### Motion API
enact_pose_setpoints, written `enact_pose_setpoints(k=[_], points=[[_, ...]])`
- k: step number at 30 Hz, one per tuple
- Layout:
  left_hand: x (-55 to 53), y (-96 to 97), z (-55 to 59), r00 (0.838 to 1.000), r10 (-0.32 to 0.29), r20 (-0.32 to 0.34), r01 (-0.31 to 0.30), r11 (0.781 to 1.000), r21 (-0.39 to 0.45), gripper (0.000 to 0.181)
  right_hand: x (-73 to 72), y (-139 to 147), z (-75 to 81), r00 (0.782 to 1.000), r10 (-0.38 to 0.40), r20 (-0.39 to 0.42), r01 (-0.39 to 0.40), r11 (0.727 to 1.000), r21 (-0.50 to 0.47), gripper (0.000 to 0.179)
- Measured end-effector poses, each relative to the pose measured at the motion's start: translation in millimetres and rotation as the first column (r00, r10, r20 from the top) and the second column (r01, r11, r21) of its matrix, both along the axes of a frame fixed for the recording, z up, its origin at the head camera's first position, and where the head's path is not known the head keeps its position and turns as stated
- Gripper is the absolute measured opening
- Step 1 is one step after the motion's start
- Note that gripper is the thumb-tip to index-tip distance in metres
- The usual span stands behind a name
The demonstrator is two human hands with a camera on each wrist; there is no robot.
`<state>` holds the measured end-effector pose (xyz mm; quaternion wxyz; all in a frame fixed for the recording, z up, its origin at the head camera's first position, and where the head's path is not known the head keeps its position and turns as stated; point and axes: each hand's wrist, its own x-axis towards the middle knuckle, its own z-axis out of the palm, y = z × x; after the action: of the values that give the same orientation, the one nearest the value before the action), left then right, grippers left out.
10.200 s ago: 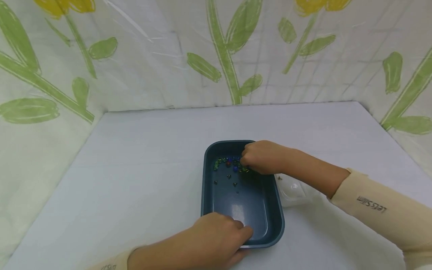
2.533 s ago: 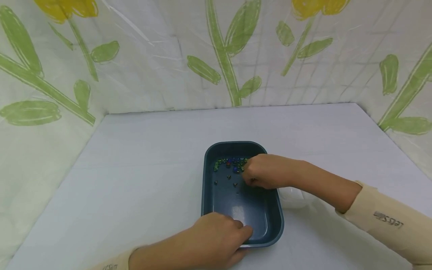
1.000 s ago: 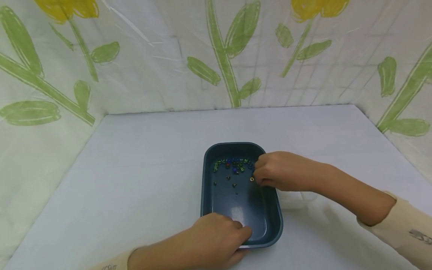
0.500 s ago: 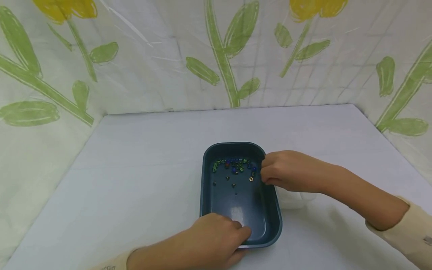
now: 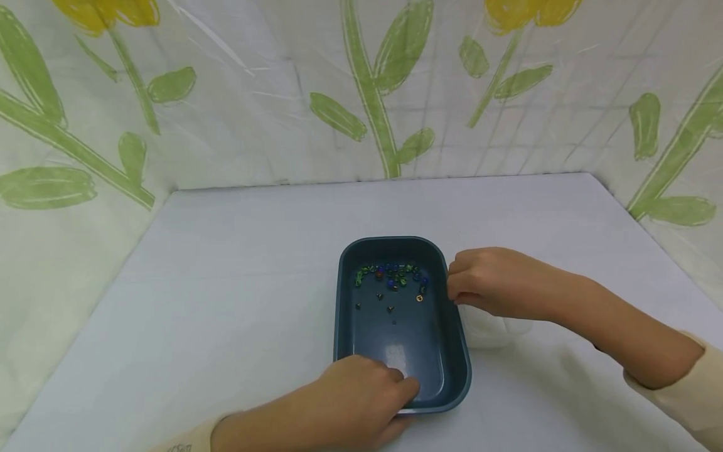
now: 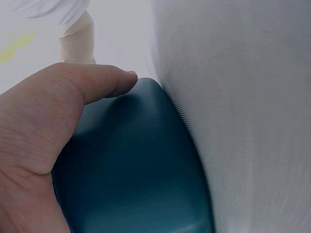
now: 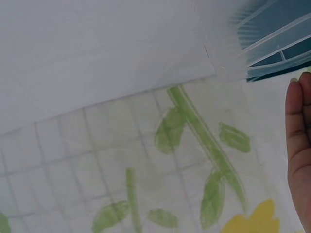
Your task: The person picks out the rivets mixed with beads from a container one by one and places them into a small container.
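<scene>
Left hand, back upward, thumb opposed to the bent left fingers in a grip; left forearm slanting from the lower left. Right hand, fingers bent at the knuckles; right forearm bare below a cream fabric sleeve.

This looks like a small screened-off booth; what sort of room holds it cannot be told. Pale sheeting with green stems and yellow flowers rises along the far and side edges of a white bench, with faint grid lines towards the far right corner.
</scene>
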<state>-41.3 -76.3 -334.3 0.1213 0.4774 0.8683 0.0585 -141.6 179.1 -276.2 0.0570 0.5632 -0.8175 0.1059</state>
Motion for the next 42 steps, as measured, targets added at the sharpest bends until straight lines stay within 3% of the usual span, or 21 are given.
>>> enact_pose_setpoints(k=[11, 25, 42], points=[[-0.1, 0.1, -0.3, 1.0, -0.006, -0.004, 0.006, 1.0, 0.006, 0.017, 1.9, 12.2, 2.5, 0.999, -0.042, -0.014, 0.042, 0.999, -0.002, 0.029], [-1.0, 0.5, 0.1, 1.0, -0.001, 0.005, 0.001, 1.0, -0.006, 0.018, 0.9, 31.2, 0.6, 0.998, -0.033, -0.046, 0.03, 0.997, -0.074, 0.034], [-0.3, 0.3, -1.2, 1.0, 0.001, 0.003, -0.001, 1.0, 0.0, 0.018, -0.4, 44.1, -17.7, 0.999, -0.043, -0.018, 0.041, 0.994, -0.103, 0.033]])
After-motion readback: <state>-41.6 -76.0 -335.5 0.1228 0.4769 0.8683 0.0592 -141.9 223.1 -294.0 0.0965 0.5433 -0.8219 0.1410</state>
